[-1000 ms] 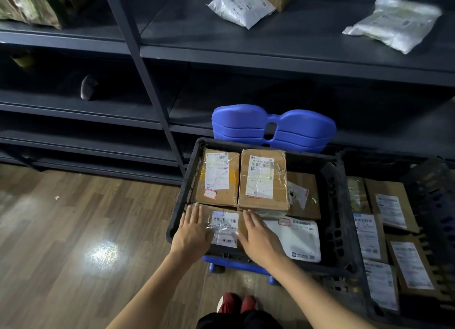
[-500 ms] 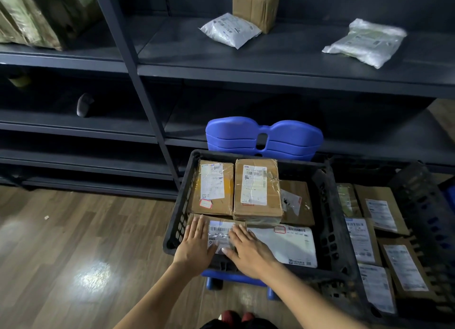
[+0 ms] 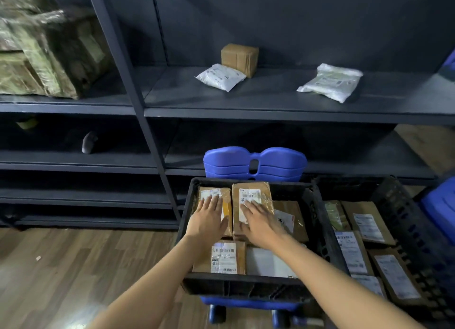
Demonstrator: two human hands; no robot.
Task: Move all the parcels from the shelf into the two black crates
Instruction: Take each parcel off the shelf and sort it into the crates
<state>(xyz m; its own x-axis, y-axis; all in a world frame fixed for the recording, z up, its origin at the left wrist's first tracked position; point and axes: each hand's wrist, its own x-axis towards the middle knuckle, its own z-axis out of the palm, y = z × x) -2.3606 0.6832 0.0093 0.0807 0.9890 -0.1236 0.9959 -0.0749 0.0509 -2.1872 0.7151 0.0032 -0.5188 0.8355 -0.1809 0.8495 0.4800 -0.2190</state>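
A black crate (image 3: 322, 227) full of brown parcels stands on a blue chair in front of me. My left hand (image 3: 208, 219) lies flat, fingers spread, on the far left brown box (image 3: 227, 209). My right hand (image 3: 261, 224) lies flat on the taller taped box (image 3: 251, 193) beside it. Neither hand grips anything. A labelled parcel (image 3: 225, 257) lies at the crate's near side. A second black crate (image 3: 403, 215) to the right holds several flat labelled parcels. On the shelf (image 3: 270, 102) above lie a brown box (image 3: 240, 59), a white bag (image 3: 220, 77) and another white bag (image 3: 331, 82).
The blue chair back (image 3: 254, 163) rises behind the crate. A wrapped greenish bundle (image 3: 41, 55) fills the upper left shelf bay. A grey upright post (image 3: 133, 94) divides the bays. Lower shelves are dark, with a small dark object (image 3: 88, 143). Wooden floor (image 3: 73, 267) lies to the left.
Both hands left the near parcel and moved forward onto the two far boxes in the crate. My view has tilted up, showing more of the shelf.
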